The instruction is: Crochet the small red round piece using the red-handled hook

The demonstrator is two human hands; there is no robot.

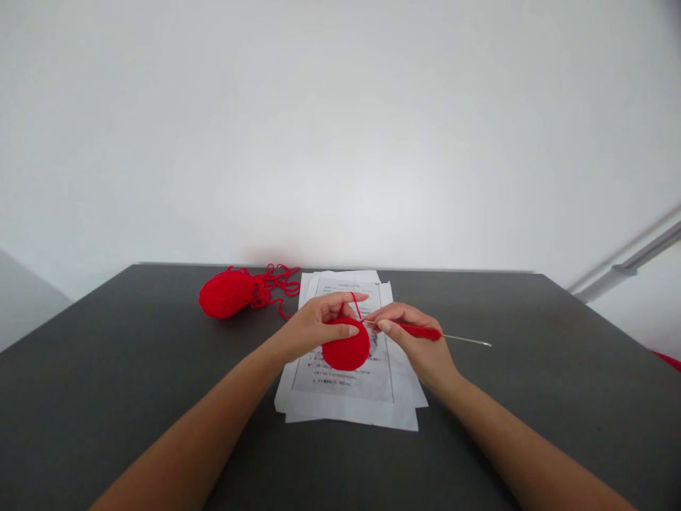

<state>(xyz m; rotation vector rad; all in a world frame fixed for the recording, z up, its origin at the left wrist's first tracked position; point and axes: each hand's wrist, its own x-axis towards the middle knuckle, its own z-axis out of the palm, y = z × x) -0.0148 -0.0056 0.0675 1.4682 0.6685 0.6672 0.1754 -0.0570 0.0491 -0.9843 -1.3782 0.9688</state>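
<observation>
Our bare forearms ran in from the bottom edge and met over the printed sheets (pixel 351 408). Our left hand (pixel 313 323) was curled about the round red crochet piece (pixel 345 349), pinching its upper rim, with the working strand (pixel 355 304) drawn up over the index finger. Our right hand (pixel 420 344) was closed in a pencil grip on the red-handled crochet hook (pixel 425 331), its thin tip at the piece's rim. We judged that the stitch wanted even tension on that strand and a short, level stroke. Farther back lay the yarn ball (pixel 226 293), trailing loose loops, on a dark grey table (pixel 106 369) before a plain white wall (pixel 340 142).
</observation>
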